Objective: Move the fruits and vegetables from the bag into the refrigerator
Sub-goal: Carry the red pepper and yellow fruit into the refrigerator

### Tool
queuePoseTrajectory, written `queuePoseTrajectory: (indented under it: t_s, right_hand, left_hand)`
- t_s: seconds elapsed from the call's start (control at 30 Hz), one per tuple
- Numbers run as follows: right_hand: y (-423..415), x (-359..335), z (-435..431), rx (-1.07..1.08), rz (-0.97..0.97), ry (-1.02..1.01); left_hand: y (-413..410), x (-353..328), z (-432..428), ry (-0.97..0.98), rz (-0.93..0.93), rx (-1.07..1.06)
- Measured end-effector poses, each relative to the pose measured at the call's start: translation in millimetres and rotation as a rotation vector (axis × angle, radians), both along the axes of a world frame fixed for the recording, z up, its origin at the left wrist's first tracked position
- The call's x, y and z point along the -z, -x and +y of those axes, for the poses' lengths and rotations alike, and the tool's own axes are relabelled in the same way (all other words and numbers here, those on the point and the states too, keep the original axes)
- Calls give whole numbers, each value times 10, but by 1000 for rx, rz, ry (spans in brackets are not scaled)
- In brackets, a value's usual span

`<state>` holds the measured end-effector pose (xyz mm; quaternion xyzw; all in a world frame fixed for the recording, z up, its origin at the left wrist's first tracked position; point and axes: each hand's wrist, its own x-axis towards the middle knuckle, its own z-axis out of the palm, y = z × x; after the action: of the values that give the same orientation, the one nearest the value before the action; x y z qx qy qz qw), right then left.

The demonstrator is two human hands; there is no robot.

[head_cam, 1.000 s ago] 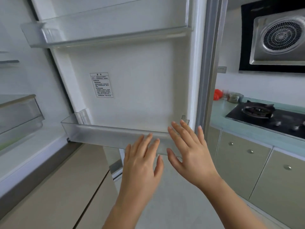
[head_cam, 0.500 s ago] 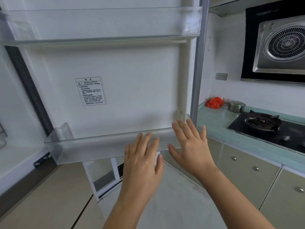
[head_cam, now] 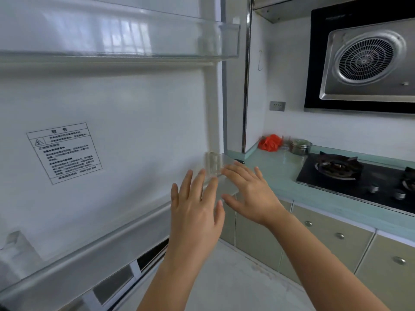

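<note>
Both palms are up at the refrigerator door (head_cam: 134,108), fingers spread flat, nothing held in either. My left hand (head_cam: 195,212) is at the near edge of the lower door bin (head_cam: 89,250); my right hand (head_cam: 249,194) sits just beside it, at the bin's right corner. Whether the fingertips actually press the clear plastic, I can't tell through the blur. No fruit or vegetables anywhere in sight, and no grocery bag that I can be sure of; there's only a crumpled red bag (head_cam: 269,142) far off on the surface (head_cam: 280,169) next to a steel pot (head_cam: 299,146). The risk: pushing on the thin bin rim rather than the door panel could flex it or pop it off its mounts. A hard shove would likely slam the door, and my right fingers near its edge could get pinched. And if that red bag holds more produce, I'd be shutting too soon.
</note>
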<state>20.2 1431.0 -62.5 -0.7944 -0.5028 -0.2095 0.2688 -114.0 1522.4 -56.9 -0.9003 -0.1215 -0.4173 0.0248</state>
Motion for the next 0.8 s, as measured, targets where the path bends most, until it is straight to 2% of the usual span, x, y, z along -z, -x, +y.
queuePoseTrajectory:
  t_s: [0.23, 0.43, 0.6, 0.7, 0.8]
  right_hand:
    - [-206, 1, 252, -10, -6, -31]
    - [-167, 5, 124, 23, 0, -41]
    - [-110, 21, -350, 264, -69, -107]
    - [-45, 52, -728, 466, -162, -78]
    - [45, 121, -1143, 622, -172, -65]
  left_hand:
    - [-206, 72, 259, -15, 45, 0]
    - [-296, 67, 194, -15, -35, 78]
    - [-512, 66, -72, 27, -80, 245]
    - [-714, 104, -326, 34, -96, 388]
    - [-907, 152, -661, 49, -103, 522]
